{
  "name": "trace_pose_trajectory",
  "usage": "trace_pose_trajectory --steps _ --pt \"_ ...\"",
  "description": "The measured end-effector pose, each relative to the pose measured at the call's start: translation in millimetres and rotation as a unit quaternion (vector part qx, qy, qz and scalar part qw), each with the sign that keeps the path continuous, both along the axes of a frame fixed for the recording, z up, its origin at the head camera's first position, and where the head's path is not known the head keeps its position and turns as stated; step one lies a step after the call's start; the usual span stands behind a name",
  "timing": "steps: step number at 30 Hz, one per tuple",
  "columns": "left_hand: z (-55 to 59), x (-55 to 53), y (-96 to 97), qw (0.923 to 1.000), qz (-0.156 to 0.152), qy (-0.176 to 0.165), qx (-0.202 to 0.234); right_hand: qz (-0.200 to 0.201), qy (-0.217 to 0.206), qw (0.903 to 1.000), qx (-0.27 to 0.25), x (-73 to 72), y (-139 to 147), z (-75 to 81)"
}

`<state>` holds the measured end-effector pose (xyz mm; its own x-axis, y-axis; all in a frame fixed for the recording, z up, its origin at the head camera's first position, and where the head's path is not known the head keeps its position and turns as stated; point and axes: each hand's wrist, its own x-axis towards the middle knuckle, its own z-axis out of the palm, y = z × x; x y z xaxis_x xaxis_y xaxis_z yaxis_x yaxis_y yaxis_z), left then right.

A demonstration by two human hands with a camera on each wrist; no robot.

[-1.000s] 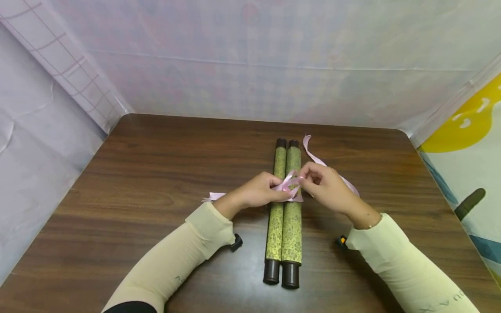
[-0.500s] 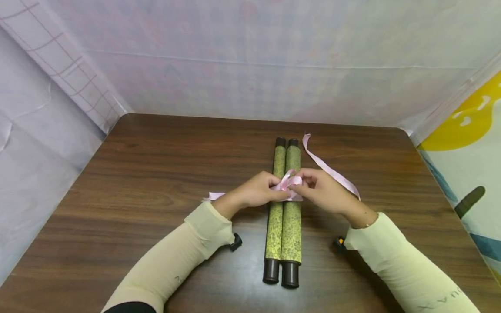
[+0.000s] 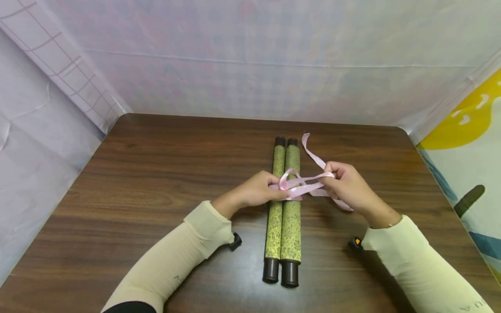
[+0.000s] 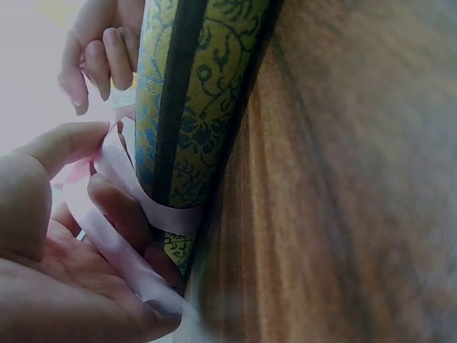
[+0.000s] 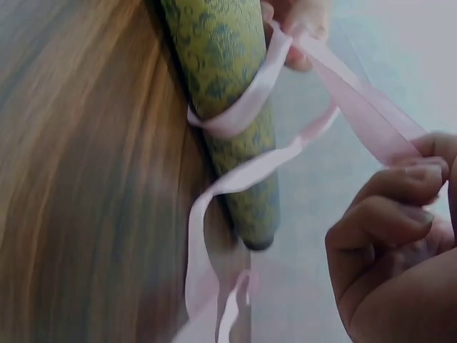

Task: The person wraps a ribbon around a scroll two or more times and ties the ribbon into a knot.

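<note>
Two rolled scrolls, a left one [image 3: 274,234] and a right one [image 3: 291,234], lie side by side, with yellow-green patterned cloth and dark end knobs. A pink satin ribbon [image 3: 307,188] passes round their middle. My left hand [image 3: 258,189] pinches the ribbon at its crossing on top of the scrolls, where a small loop stands up. To the right of the scrolls my right hand [image 3: 350,187] pinches a doubled length of ribbon, stretched out in two strands. In the right wrist view the ribbon [image 5: 368,121] runs taut to my right fingers [image 5: 393,182].
A brown wood-grain table [image 3: 164,165] carries everything. One loose ribbon tail [image 3: 312,154] trails toward the back, and another end lies near my left wrist. A pale patterned sheet [image 3: 250,65] hangs behind the table's far edge.
My right hand first moved in to the ribbon crossing, then drew away to the right, pulling a doubled length of ribbon out long. The left hand and the scrolls stayed nearly still.
</note>
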<state>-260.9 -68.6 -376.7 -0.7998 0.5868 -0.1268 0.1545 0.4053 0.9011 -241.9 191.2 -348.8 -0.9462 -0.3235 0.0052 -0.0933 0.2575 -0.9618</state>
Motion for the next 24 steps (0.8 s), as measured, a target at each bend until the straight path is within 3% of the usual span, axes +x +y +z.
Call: trace_pose_trajectory --steps 6,15,24 --pt "0.6 1.0 0.2 1.0 0.001 -0.002 0.007 -0.062 -0.001 0.9979 0.016 1.1 24.3 1.4" --pt "0.0 0.7 0.8 1.0 -0.005 0.001 0.008 -0.118 -0.001 0.9917 0.049 3.6 68.0 -6.2" --pt "0.2 1.0 0.8 1.0 -0.004 0.003 0.007 -0.169 0.0 0.9729 0.158 9.4 107.7 -16.5"
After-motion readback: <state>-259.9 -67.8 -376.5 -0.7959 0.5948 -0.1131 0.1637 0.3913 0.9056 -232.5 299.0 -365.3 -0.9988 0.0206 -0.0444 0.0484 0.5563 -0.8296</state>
